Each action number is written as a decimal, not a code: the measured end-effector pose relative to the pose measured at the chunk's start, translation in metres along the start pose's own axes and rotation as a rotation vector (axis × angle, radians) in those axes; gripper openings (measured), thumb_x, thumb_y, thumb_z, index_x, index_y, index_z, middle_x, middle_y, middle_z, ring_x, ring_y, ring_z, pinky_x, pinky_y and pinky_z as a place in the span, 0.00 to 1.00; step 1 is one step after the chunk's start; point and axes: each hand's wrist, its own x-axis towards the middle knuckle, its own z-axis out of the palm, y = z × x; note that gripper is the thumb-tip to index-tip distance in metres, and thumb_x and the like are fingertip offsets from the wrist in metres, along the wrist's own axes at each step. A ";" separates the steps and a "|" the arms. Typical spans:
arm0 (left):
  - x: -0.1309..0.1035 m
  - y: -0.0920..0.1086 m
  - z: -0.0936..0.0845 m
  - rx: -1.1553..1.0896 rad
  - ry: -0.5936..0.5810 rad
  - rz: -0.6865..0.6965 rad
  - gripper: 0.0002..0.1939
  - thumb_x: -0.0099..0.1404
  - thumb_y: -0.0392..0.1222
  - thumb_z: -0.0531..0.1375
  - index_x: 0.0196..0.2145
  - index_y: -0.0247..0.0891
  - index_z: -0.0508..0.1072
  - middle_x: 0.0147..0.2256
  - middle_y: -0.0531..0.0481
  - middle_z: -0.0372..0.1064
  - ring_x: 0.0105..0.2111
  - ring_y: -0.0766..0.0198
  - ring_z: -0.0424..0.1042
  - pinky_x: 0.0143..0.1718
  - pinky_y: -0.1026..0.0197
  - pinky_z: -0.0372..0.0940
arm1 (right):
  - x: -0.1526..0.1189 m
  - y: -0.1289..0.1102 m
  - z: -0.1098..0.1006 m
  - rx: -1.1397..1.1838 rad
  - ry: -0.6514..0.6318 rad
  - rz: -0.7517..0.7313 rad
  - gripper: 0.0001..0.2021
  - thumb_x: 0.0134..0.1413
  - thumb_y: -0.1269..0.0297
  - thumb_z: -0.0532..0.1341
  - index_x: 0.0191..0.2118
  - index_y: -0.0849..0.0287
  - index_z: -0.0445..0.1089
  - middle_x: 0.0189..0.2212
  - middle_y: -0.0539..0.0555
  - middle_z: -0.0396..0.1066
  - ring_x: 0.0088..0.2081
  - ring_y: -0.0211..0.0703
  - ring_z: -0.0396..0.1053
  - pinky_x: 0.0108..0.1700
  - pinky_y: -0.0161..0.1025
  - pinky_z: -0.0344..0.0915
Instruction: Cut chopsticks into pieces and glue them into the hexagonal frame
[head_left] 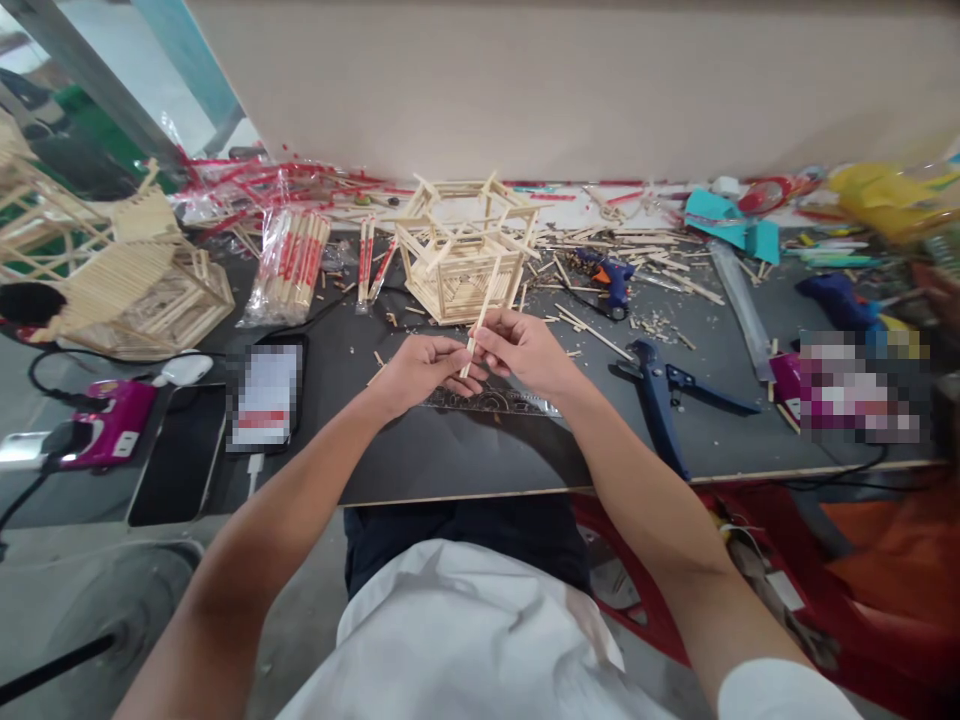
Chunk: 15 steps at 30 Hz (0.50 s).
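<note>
At the front, the desk [480,465] is crossed by two forearms, and at the right a blue cutter [660,405] is laid with its handles spread. A ruler [502,402] is partly hidden below the hands. And here, above it, a wooden stick [488,296] is held aslant: pinched by the right hand [523,348], fingers closed; its lower end is met by the curled fingers of the left hand [424,372], whether gripped cannot be told. Behind, a stick frame [459,304] is flanked by wrapped chopsticks [296,265] and a glue gun [616,282].
</note>
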 end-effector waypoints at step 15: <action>-0.003 0.001 -0.003 0.072 0.013 -0.024 0.18 0.61 0.51 0.68 0.35 0.29 0.77 0.29 0.44 0.77 0.27 0.63 0.78 0.31 0.63 0.75 | -0.021 -0.020 -0.014 -0.446 0.042 0.002 0.17 0.62 0.47 0.58 0.40 0.58 0.70 0.29 0.51 0.71 0.25 0.34 0.65 0.29 0.36 0.64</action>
